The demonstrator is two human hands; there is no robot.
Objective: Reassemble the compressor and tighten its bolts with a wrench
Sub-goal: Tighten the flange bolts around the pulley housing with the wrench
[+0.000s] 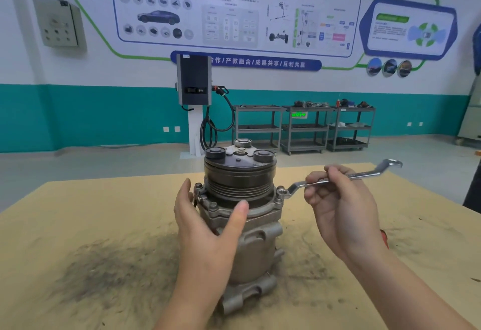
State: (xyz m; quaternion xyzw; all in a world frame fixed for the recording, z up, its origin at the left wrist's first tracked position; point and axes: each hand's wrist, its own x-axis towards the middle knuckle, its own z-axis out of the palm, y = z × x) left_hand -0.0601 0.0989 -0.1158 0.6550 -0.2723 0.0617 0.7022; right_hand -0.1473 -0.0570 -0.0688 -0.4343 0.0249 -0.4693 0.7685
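Note:
A grey metal compressor stands upright in the middle of the table, its dark grooved pulley on top. Bolts sit around its upper flange. My right hand pinches the shaft of a silver wrench; the wrench's ring end sits on the bolt at the flange's right side, and its open end points up to the right. My left hand lies open against the compressor's left front, thumb across the flange, fingers along the left side.
The table has a tan board top with dark grease smears left and right of the compressor. A small red object peeks out behind my right wrist. Far behind stand a charging post and metal shelf carts.

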